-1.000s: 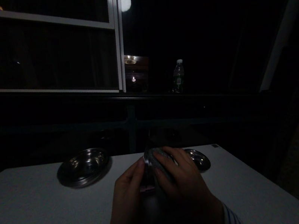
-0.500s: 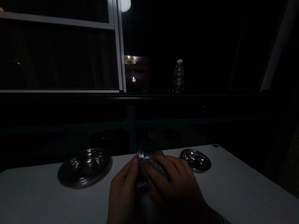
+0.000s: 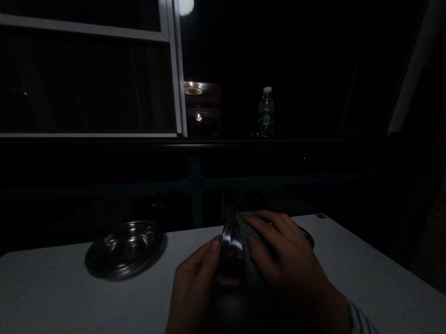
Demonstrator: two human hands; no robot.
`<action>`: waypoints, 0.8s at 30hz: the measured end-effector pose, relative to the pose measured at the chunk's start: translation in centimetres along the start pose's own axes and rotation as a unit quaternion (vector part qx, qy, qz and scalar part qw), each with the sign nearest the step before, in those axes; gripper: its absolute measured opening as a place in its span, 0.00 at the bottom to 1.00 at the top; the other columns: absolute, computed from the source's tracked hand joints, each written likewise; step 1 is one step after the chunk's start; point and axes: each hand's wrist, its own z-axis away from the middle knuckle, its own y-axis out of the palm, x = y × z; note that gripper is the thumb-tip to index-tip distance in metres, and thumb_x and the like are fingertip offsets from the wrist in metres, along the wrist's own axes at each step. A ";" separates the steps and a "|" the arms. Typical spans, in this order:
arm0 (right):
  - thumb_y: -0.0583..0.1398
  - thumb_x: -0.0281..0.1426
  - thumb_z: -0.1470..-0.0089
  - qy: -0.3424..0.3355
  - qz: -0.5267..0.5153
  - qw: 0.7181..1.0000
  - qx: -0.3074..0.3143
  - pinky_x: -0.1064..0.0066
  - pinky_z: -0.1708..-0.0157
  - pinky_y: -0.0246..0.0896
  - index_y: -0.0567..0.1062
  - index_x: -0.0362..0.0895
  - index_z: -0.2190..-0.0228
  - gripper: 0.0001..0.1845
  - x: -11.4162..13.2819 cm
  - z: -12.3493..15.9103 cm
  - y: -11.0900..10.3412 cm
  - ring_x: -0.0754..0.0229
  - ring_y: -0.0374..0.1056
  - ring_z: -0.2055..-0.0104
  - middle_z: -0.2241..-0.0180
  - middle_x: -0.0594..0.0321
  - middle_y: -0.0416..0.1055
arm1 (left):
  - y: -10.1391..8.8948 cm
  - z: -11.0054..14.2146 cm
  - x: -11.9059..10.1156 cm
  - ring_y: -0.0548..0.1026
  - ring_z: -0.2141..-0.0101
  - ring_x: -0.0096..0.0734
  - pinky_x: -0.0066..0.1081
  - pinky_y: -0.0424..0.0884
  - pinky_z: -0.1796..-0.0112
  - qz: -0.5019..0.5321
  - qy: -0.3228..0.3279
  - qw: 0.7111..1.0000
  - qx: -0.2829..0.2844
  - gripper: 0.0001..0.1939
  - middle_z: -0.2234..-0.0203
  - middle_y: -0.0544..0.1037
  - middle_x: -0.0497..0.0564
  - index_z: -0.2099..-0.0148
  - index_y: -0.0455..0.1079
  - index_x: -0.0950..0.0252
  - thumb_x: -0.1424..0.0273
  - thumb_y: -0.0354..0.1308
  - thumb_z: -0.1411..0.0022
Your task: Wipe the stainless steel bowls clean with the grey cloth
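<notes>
Glossy steel bowl (image 3: 231, 249) — rough woven cloth (image 3: 251, 236)

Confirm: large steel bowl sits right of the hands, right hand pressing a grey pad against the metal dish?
No, the large steel bowl sits left of the hands, as the head view shows. The rest stands: the right hand presses the grey pad against the metal dish.

I see a steel bowl (image 3: 124, 250) on the left of the table (image 3: 46, 308) and a smaller dish (image 3: 308, 238) just behind my right hand (image 3: 295, 274). A water bottle (image 3: 266, 113) stands beyond, on the window sill (image 3: 219, 141).
</notes>
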 end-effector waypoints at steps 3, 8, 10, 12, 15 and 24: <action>0.52 0.32 0.46 -0.005 0.006 1.000 -0.003 0.61 0.58 0.59 0.69 0.43 0.54 0.17 0.1 0.0 0.0 0.56 0.62 0.56 0.57 0.55 0.67 | 0.0 0.0 -0.2 0.75 0.68 0.36 0.30 0.68 0.66 0.001 -0.002 1.000 -0.002 0.15 0.69 0.79 0.53 0.62 0.75 0.65 0.61 0.58 0.48; 0.53 0.31 0.46 -0.034 0.008 0.999 0.002 0.60 0.59 0.58 0.70 0.44 0.56 0.16 0.7 0.0 0.0 0.55 0.62 0.57 0.57 0.55 0.68 | -0.3 -0.2 0.0 0.74 0.67 0.36 0.31 0.67 0.63 -0.012 0.016 1.000 0.000 0.16 0.68 0.79 0.54 0.60 0.75 0.67 0.61 0.57 0.48; 0.53 0.31 0.47 -0.052 0.009 0.999 0.003 0.61 0.59 0.57 0.71 0.44 0.56 0.16 0.9 0.0 0.0 0.55 0.62 0.57 0.57 0.55 0.68 | -0.3 -0.3 0.0 0.74 0.67 0.35 0.31 0.67 0.62 -0.012 0.025 1.000 -0.002 0.16 0.68 0.78 0.54 0.61 0.75 0.67 0.62 0.57 0.47; 0.54 0.30 0.48 -0.074 0.017 0.997 0.005 0.61 0.60 0.57 0.71 0.45 0.56 0.16 1.1 0.0 -0.1 0.55 0.62 0.57 0.57 0.56 0.68 | -0.3 -0.2 0.0 0.73 0.67 0.34 0.30 0.66 0.62 -0.012 0.027 1.000 -0.006 0.15 0.69 0.78 0.53 0.62 0.75 0.67 0.62 0.57 0.47; 0.54 0.30 0.49 -0.105 0.035 0.994 0.003 0.62 0.61 0.56 0.71 0.47 0.57 0.16 1.4 0.1 0.0 0.55 0.62 0.58 0.57 0.57 0.68 | -0.1 -0.2 -0.2 0.72 0.71 0.30 0.27 0.67 0.66 -0.002 0.022 1.000 -0.017 0.13 0.73 0.77 0.51 0.65 0.75 0.66 0.63 0.58 0.48; 0.54 0.31 0.48 -0.106 0.036 0.994 0.000 0.62 0.61 0.55 0.71 0.46 0.58 0.15 1.4 0.3 0.5 0.55 0.62 0.58 0.57 0.57 0.68 | 0.0 0.0 -0.6 0.67 0.78 0.25 0.23 0.64 0.75 -0.020 0.018 0.999 -0.046 0.15 0.83 0.72 0.47 0.78 0.71 0.67 0.59 0.59 0.51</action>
